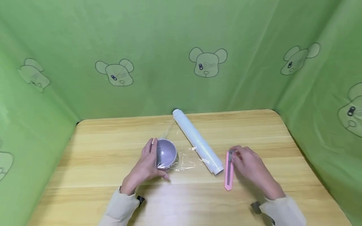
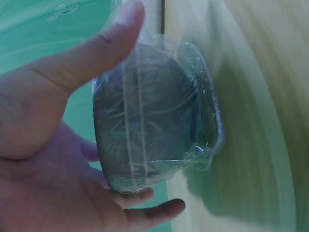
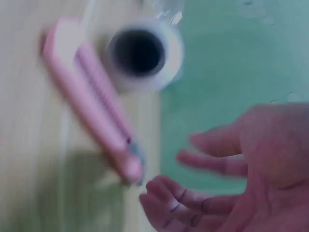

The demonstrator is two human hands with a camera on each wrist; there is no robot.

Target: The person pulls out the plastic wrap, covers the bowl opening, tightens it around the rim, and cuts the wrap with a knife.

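A small lavender bowl point(image 1: 167, 153) stands on the table with clear cling film point(image 2: 159, 121) wrapped over its rim and sides. My left hand point(image 1: 145, 166) holds it from the left, fingers along the far side and thumb point(image 2: 91, 60) on the near side. A sheet of the film runs from the bowl to a white roll of cling film point(image 1: 198, 141) lying diagonally. On the right lies a pink box cutter point(image 1: 229, 175), its grey end by the fingertips of my right hand point(image 1: 250, 161). In the right wrist view those fingers are loosely bent, with nothing between them.
The wooden table point(image 1: 93, 157) has its back edge against a green curtain point(image 1: 164, 37) printed with bear faces. More curtain hangs at the left and right sides. The roll's far end reaches the table's back edge.
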